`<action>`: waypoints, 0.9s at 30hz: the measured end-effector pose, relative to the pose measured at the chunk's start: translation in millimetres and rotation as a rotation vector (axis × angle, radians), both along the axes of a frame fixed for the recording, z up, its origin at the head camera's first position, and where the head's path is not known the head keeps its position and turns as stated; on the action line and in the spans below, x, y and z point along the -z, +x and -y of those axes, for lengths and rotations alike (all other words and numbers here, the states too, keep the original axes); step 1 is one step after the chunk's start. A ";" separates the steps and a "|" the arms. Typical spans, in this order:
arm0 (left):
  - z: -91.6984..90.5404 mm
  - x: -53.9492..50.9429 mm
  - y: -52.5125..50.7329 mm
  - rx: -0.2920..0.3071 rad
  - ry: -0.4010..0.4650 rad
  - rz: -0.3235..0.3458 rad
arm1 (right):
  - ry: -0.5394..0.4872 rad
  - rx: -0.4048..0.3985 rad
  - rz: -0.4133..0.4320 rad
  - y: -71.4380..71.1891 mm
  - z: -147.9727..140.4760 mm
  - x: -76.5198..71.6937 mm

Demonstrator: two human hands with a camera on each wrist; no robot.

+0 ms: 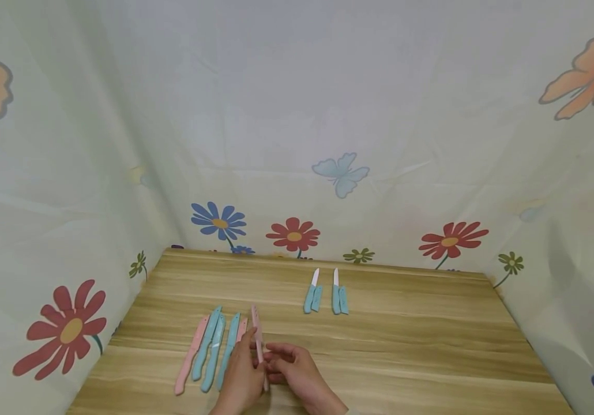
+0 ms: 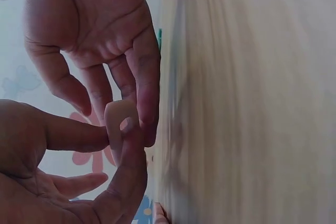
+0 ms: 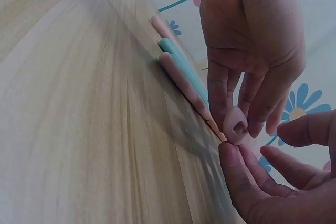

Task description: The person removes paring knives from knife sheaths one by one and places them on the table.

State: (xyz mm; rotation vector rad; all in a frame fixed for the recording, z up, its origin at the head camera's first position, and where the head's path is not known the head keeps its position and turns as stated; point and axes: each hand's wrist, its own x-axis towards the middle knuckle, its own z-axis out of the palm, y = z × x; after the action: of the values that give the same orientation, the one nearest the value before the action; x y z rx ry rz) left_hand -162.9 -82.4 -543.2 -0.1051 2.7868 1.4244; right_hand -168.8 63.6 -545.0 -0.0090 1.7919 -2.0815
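Between the thumb and fingers of my left hand point(image 1: 242, 372) is a pink sheathed knife point(image 1: 257, 328), held on edge with its tip pointing away. The handle's end, with a hole in it, shows in the left wrist view as a pink handle point(image 2: 114, 116). My right hand point(image 1: 302, 373) is close on the right side, its fingers loosely bent. In the right wrist view, its fingertips point(image 3: 229, 153) touch or nearly touch the handle from below. Left of my hands lie several pink and teal knives, among them a pink knife point(image 1: 191, 357) and a teal knife point(image 1: 206, 344); my left hand partly covers another pink knife point(image 1: 242, 328).
Two teal knives with bare white blades, a left one point(image 1: 309, 294) and a right one point(image 1: 335, 294), lie farther back, each beside a teal sheath point(image 1: 344, 301). The wooden table point(image 1: 421, 334) meets a flower-printed cloth point(image 1: 380, 115) at its back and sides.
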 end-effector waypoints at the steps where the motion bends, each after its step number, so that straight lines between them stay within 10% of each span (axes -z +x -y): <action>1: -0.2 -0.4 -0.1 0.002 0.010 0.003 | -0.007 0.006 0.002 0.0 -0.5 -0.1; 27: -9.2 -1.8 1.6 0.074 0.216 -0.035 | 0.022 0.143 -0.030 -6.8 -16.5 8.1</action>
State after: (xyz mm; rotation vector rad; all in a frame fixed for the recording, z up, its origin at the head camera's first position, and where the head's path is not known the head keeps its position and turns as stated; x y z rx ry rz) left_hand -161.3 -73.2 -541.3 0.0253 2.6105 1.7114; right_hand -175.6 80.1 -553.2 0.0968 1.8832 -2.1701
